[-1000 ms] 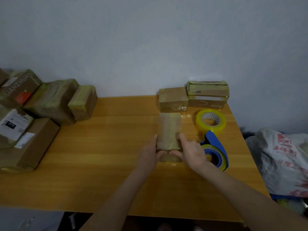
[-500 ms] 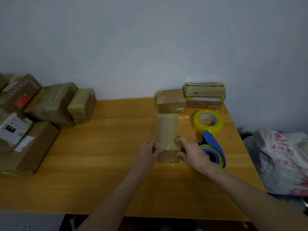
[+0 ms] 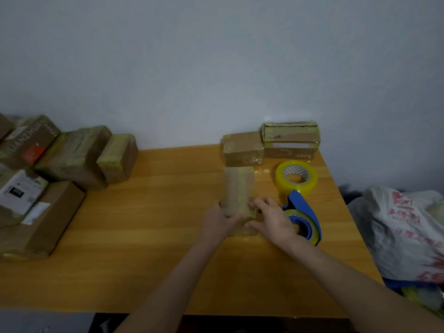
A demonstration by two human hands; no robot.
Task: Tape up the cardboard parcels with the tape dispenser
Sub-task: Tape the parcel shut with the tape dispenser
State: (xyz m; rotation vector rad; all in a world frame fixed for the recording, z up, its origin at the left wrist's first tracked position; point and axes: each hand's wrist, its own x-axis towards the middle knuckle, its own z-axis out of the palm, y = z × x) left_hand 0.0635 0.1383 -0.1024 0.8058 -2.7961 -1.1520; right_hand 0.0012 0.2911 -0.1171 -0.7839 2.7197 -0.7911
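Left hand (image 3: pixel 217 222) and right hand (image 3: pixel 272 219) grip the near end of a taped parcel (image 3: pixel 237 186) on the table (image 3: pixel 144 236); a blue dispenser (image 3: pixel 305 212) lies just right

left grip (image 3: pixel 219 222): clasped on parcel (image 3: pixel 237 188) with thumb and fingers | right grip (image 3: pixel 271 219): curled on same end | forearms (image 3: pixel 177 280): bare, stretched forward, converging

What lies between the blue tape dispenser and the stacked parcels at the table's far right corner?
A loose roll of yellow tape, lying flat; the head view shows it.
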